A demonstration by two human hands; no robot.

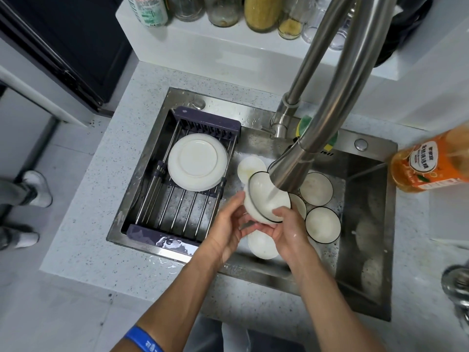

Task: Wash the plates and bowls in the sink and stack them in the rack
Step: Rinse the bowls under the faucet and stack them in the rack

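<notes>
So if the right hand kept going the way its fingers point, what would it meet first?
The right hand points up-left, its fingers curled on the black-rimmed bowl under the faucet. Past that bowl, probably the plain white dish behind it, though depth is unclear.

The sink [365, 224] sits at the centre of the frame, let into the worktop [83, 224], with the rack [177, 199] spanning its left half and plates [197, 162] stacked on the rack's upper part. Right of the rack, both hands, left [225, 229] and right [289, 231], hold a bowl [264, 199] under the tap [317, 138], with more bowls [322, 224] lying in the sink around and below it. A shelf [203, 41] with jars [223, 8] runs along the top of the frame, and a bottle [431, 161] stands on the worktop at the right edge.
</notes>
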